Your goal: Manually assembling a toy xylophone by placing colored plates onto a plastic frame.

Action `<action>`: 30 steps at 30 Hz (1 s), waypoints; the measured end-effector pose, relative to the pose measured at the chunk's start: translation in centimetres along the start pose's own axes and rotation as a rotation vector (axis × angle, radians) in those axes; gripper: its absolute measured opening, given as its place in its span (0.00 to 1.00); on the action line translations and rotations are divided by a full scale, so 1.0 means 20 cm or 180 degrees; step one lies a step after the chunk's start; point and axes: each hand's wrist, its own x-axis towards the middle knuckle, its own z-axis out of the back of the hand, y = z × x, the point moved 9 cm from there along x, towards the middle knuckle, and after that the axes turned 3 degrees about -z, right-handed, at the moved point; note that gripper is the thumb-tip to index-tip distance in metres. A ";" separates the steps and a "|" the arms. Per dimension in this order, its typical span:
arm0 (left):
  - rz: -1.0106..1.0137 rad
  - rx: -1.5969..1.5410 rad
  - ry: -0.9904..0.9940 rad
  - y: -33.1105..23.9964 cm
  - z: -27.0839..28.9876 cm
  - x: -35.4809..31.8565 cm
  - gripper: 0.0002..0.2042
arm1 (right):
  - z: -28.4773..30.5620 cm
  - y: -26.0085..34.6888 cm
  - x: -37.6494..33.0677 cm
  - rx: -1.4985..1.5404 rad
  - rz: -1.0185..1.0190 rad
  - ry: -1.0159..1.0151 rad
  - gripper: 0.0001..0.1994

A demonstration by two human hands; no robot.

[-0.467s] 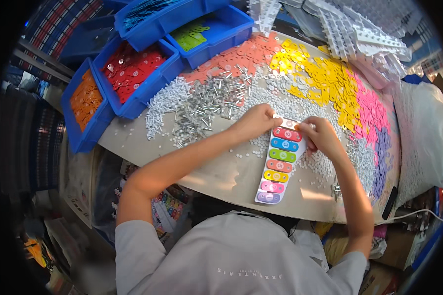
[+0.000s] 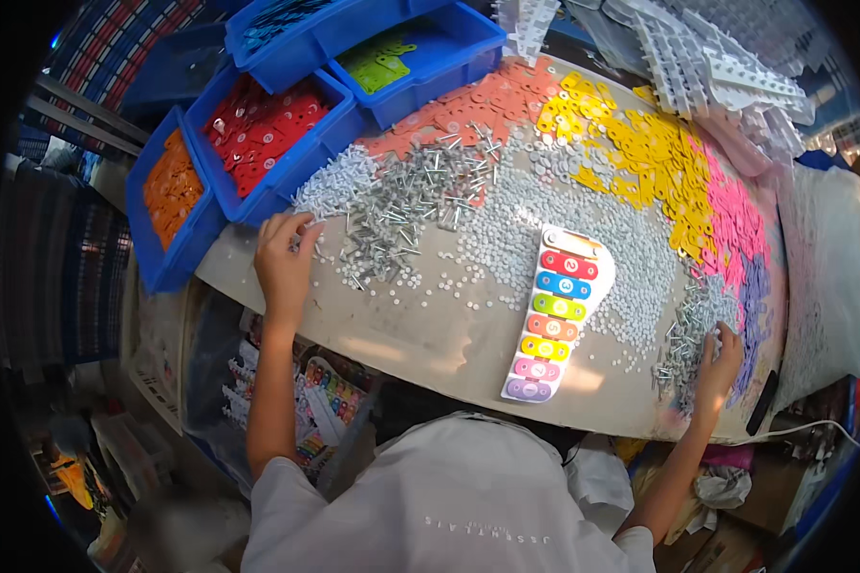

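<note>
A white toy xylophone [image 2: 556,313] with coloured bars lies on the beige table [image 2: 420,334], free of both hands. My left hand [image 2: 283,256] rests far to the left, fingertips in the pile of small white pieces [image 2: 334,186] beside a heap of metal screws [image 2: 406,205]. Whether it holds anything I cannot tell. My right hand [image 2: 720,358] reaches to the right edge, fingers touching a smaller heap of metal screws [image 2: 683,339]. Small white washers [image 2: 535,224] are scattered around the xylophone.
Blue bins hold orange plates [image 2: 170,186], red plates [image 2: 258,129] and green plates [image 2: 377,59] at the back left. Loose salmon [image 2: 478,95], yellow [image 2: 640,143], pink [image 2: 736,229] and purple [image 2: 757,296] plates cover the far side. White plastic frames [image 2: 717,67] are stacked behind.
Both hands have left the top of the xylophone. My left hand moved left to the white pieces, my right hand moved right to the screws near the table edge.
</note>
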 end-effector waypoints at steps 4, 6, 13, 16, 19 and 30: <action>-0.0046 0.0023 0.0026 0.05 -0.05 -0.06 0.07 | -0.11 -0.12 -0.02 0.0323 -0.0418 0.0303 0.07; -0.0005 -0.0046 0.0000 0.07 -0.06 -0.07 0.07 | -0.12 -0.12 -0.01 0.0310 -0.0224 0.0272 0.05; 0.0096 -0.0139 -0.0027 0.05 -0.03 -0.12 0.05 | -0.03 -0.11 -0.03 0.0706 -0.0454 -0.0006 0.05; 0.0232 -0.0197 0.0079 -0.02 -0.02 -0.13 0.04 | 0.11 0.04 -0.05 0.0854 -0.0704 -0.0200 0.06; 0.0785 -0.0951 0.0242 -0.07 -0.08 -0.17 0.04 | 0.09 0.34 -0.12 0.1796 -0.0443 0.0099 0.07; -0.0687 -0.1460 0.1445 -0.72 -0.37 -0.42 0.09 | -0.03 0.84 -0.32 0.0958 0.0545 0.0683 0.07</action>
